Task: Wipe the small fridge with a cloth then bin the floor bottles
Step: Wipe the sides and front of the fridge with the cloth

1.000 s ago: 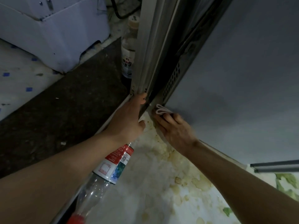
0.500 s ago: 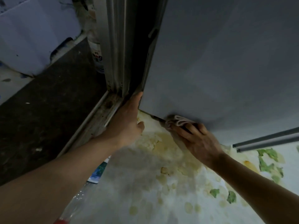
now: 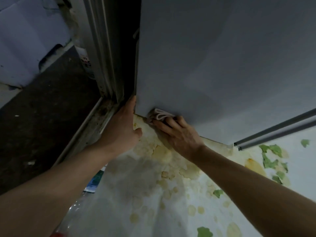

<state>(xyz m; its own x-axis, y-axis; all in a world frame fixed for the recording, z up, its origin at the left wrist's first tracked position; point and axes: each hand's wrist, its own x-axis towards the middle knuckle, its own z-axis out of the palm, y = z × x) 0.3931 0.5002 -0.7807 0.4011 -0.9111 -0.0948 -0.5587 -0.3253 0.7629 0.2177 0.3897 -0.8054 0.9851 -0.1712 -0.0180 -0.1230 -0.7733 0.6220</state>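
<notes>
Right hand (image 3: 177,134) presses the cloth (image 3: 159,115) along the fridge's (image 3: 222,65) bottom edge (left hand (image 3: 123,127), fingers straight, braces its corner).

fridge (image 3: 222,65) wall blocks ahead; stained floor (image 3: 153,194) lies open below.
</notes>
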